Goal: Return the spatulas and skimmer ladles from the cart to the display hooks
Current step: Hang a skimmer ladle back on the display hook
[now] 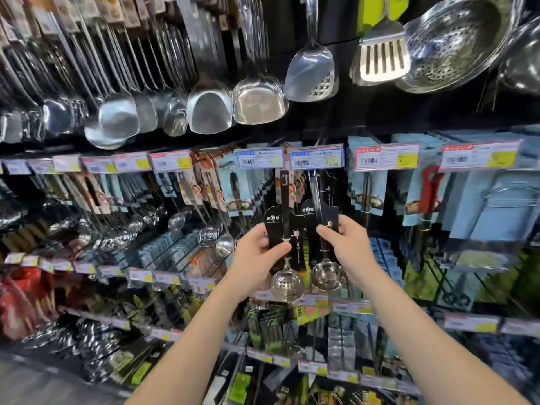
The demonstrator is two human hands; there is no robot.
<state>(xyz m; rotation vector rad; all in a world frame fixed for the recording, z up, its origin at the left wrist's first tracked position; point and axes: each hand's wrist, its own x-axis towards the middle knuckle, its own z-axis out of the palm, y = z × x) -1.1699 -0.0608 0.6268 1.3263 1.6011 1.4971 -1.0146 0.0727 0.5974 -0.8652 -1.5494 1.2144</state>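
Head view: a shop wall of hanging kitchen utensils fills the frame, with two bare forearms reaching up from the lower edge toward its centre.
Left hand [257, 252]: centre of the frame, fingers closed around the black card of a skimmer ladle, thumb pressed on the card's front.
Left skimmer ladle [285, 283]: held upright; its perforated round bowl hangs just below the left hand, and its dark handle rises to just under the blue price tag [259, 158].
Right hand [346, 244]: just right of centre, thumb and fingers pinching the lower edge of a second black card.
Right skimmer ladle [327, 274]: upright beside the first one, close but whether the cards touch cannot be told; its shiny bowl sits below the right hand's thumb.
Second blue price tag [317, 159]: directly above the right ladle's handle.
Display hooks: hidden behind the tags and packaging, so whether either ladle is on a hook cannot be told.
Upper row: solid steel spatulas [258, 105] hang across the upper left and centre; a slotted spatula [382, 55] and a large perforated strainer [455, 39] hang at the upper right.
Right side: pale blue carded goods [496, 206] hang under red-bordered price tags [387, 156].
Lower left: blurred rows of packaged utensils.
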